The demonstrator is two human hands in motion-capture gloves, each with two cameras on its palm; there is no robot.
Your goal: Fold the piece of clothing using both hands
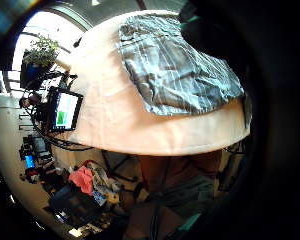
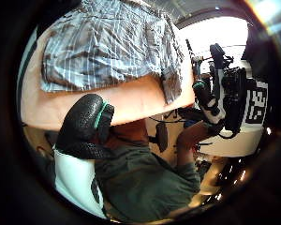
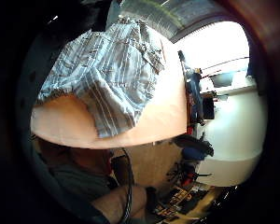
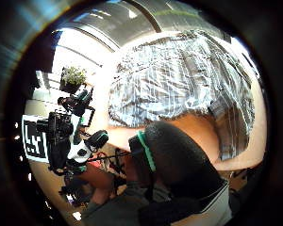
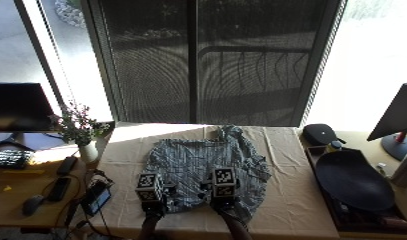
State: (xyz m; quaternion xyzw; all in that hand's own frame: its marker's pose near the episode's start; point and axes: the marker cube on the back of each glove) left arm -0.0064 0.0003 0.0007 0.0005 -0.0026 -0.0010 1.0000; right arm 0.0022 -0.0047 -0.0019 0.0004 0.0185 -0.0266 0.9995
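A grey striped shirt (image 5: 203, 170) lies spread, somewhat rumpled, on the cream-covered table (image 5: 289, 200), collar toward the window. My left hand (image 5: 152, 205) and right hand (image 5: 223, 202) hover side by side at the shirt's near hem, close to the table's front edge. In the palm views the shirt (image 1: 180, 70) (image 2: 107, 47) (image 3: 107, 70) (image 4: 179, 80) lies flat ahead of both palms with no cloth between the fingers. The left thumb (image 2: 84, 126) and the right thumb (image 4: 174, 160) show relaxed and hold nothing. The other fingers are mostly hidden.
A black oval tray (image 5: 353, 180) and a black pouch (image 5: 321, 133) sit on the right side desk beside a monitor (image 5: 399, 120). A vase of flowers (image 5: 80, 132) stands at the table's left corner, with a small screen (image 5: 96, 197) near the left front edge.
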